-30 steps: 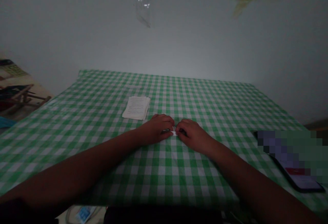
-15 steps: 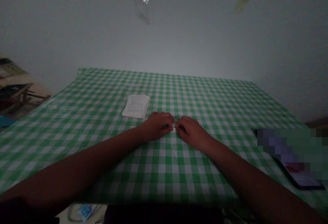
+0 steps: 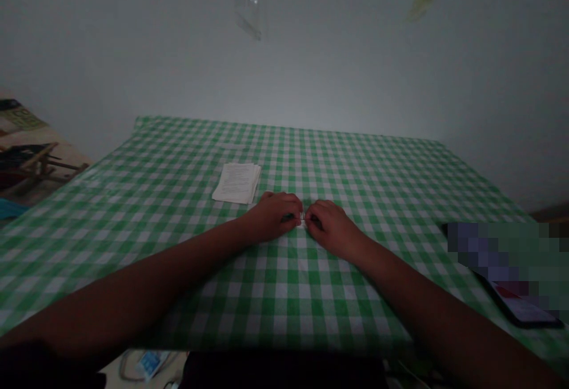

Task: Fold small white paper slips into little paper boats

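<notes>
Near the middle of the table, my left hand and my right hand face each other with fingertips almost meeting. Between them shows a small narrow white piece, perhaps folded paper; most of it is hidden by the fingers. My left thumb and fingers pinch its left side. The right thumb and fingers are curled closed at its right side. A stack of printed paper sheets lies flat just beyond my left hand, apart from it.
A green and white checked cloth covers the table, which reaches back to a pale wall. At the right edge lies a phone-like dark device, partly blurred out. Wooden furniture stands at the far left. A blue packet is below the front edge.
Both hands stay in nearly the same place, still pinched around the white piece. The whole view has shifted very slightly upward.
</notes>
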Action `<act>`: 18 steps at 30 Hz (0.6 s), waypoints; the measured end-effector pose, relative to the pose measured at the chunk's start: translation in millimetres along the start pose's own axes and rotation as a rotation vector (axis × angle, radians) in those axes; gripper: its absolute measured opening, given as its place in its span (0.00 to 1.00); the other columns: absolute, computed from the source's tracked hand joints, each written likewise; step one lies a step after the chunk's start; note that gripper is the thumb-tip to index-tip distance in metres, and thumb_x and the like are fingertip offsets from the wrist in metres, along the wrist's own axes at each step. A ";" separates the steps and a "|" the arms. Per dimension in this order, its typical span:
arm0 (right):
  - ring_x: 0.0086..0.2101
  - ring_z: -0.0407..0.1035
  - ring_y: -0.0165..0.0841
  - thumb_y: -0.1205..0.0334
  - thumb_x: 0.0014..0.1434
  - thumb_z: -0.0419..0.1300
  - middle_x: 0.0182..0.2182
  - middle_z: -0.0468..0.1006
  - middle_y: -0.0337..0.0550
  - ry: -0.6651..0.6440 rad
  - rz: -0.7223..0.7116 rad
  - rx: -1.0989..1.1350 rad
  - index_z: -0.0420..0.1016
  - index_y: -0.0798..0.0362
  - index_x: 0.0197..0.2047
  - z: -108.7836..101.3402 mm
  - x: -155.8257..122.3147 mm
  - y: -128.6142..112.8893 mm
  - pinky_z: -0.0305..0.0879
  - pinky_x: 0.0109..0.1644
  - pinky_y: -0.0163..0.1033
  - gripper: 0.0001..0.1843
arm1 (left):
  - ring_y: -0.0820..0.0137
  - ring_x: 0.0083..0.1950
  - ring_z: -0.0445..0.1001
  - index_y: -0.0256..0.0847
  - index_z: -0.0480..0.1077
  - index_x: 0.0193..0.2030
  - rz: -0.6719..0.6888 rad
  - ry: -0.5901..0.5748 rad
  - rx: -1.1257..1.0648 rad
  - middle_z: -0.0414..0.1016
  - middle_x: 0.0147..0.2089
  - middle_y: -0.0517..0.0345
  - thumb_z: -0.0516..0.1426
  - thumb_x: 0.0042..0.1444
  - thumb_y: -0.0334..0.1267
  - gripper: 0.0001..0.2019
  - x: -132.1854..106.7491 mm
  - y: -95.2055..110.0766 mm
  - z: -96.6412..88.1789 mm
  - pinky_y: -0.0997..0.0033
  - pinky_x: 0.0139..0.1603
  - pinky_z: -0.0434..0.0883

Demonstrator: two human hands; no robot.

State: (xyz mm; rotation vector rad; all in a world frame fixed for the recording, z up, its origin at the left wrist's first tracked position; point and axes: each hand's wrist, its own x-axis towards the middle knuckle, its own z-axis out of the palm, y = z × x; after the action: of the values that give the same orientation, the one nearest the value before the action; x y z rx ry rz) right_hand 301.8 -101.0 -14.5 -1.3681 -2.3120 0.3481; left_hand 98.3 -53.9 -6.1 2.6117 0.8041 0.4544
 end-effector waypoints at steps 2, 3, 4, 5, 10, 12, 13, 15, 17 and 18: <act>0.35 0.64 0.34 0.66 0.63 0.54 0.32 0.71 0.41 0.000 0.004 -0.009 0.70 0.53 0.33 0.1 -0.1 -1.3 0.60 0.44 0.40 0.07 | 0.67 0.54 0.72 0.43 0.73 0.39 -0.003 0.000 0.004 0.76 0.50 0.61 0.56 0.62 0.34 0.04 0.0 0.1 -0.1 0.63 0.51 0.58; 0.36 0.64 0.34 0.66 0.63 0.54 0.32 0.72 0.42 0.000 0.007 -0.017 0.70 0.53 0.34 0.2 -0.1 -2.1 0.60 0.44 0.41 0.07 | 0.67 0.54 0.72 0.43 0.73 0.39 -0.004 0.000 0.008 0.76 0.50 0.61 0.56 0.62 0.34 0.04 0.0 0.3 -0.2 0.63 0.51 0.58; 0.36 0.64 0.35 0.66 0.63 0.54 0.33 0.72 0.42 0.002 0.011 -0.027 0.70 0.53 0.34 0.2 0.0 -2.9 0.60 0.45 0.41 0.06 | 0.67 0.54 0.72 0.43 0.73 0.39 -0.005 0.000 0.013 0.75 0.50 0.61 0.56 0.62 0.34 0.04 0.0 0.7 -0.2 0.63 0.51 0.58; 0.37 0.64 0.35 0.66 0.63 0.54 0.33 0.72 0.43 0.004 0.013 -0.037 0.71 0.54 0.35 0.3 0.2 -3.4 0.60 0.45 0.41 0.06 | 0.66 0.54 0.71 0.43 0.72 0.39 -0.009 0.003 0.019 0.75 0.50 0.61 0.56 0.62 0.34 0.04 -0.1 1.2 -0.2 0.63 0.51 0.58; 0.40 0.65 0.39 0.66 0.64 0.52 0.38 0.73 0.48 0.065 0.021 -0.095 0.73 0.55 0.41 -2.7 2.4 0.3 0.61 0.48 0.44 0.08 | 0.64 0.52 0.70 0.43 0.72 0.39 -0.085 0.057 0.119 0.75 0.49 0.59 0.57 0.61 0.37 0.03 -0.5 3.8 1.2 0.59 0.51 0.58; 0.43 0.65 0.40 0.67 0.64 0.52 0.41 0.74 0.50 0.101 0.011 -0.109 0.74 0.56 0.45 -6.0 2.4 2.0 0.61 0.49 0.46 0.11 | 0.63 0.51 0.69 0.42 0.72 0.38 -0.128 0.089 0.163 0.74 0.47 0.58 0.57 0.61 0.38 0.04 -0.7 3.8 2.0 0.60 0.50 0.58; 0.44 0.65 0.40 0.68 0.64 0.51 0.42 0.75 0.51 0.105 0.003 -0.115 0.74 0.56 0.47 -7.9 1.8 1.7 0.61 0.50 0.46 0.13 | 0.63 0.50 0.68 0.42 0.72 0.38 -0.146 0.103 0.180 0.74 0.46 0.58 0.57 0.61 0.38 0.04 -0.9 3.7 2.4 0.60 0.49 0.58; 0.44 0.66 0.40 0.69 0.65 0.50 0.42 0.75 0.51 0.057 -0.018 -0.141 0.75 0.57 0.50 -11.5 -0.4 -2.2 0.62 0.50 0.45 0.15 | 0.63 0.49 0.67 0.42 0.72 0.37 -0.173 0.123 0.208 0.73 0.45 0.58 0.57 0.61 0.39 0.04 -1.1 3.3 2.6 0.60 0.48 0.58; 0.42 0.67 0.38 0.68 0.65 0.49 0.40 0.76 0.49 -0.061 -0.042 -0.190 0.73 0.56 0.56 -14.4 -3.5 -10.3 0.62 0.48 0.44 0.19 | 0.62 0.49 0.67 0.42 0.72 0.37 -0.196 0.129 0.229 0.73 0.45 0.57 0.57 0.61 0.39 0.05 -1.3 3.3 2.2 0.60 0.47 0.58; 0.41 0.68 0.39 0.67 0.66 0.49 0.40 0.76 0.49 -0.122 -0.040 -0.232 0.72 0.55 0.58 -15.7 -5.0 -15.3 0.62 0.47 0.44 0.20 | 0.62 0.49 0.67 0.42 0.72 0.37 -0.204 0.127 0.237 0.73 0.45 0.57 0.57 0.61 0.39 0.05 -1.3 3.5 1.8 0.60 0.47 0.59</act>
State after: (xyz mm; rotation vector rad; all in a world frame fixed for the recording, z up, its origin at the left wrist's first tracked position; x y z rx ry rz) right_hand 299.7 -112.7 4.5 -1.4407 -2.5425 0.1580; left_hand 99.7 -57.8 -6.4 2.6943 1.2212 0.4969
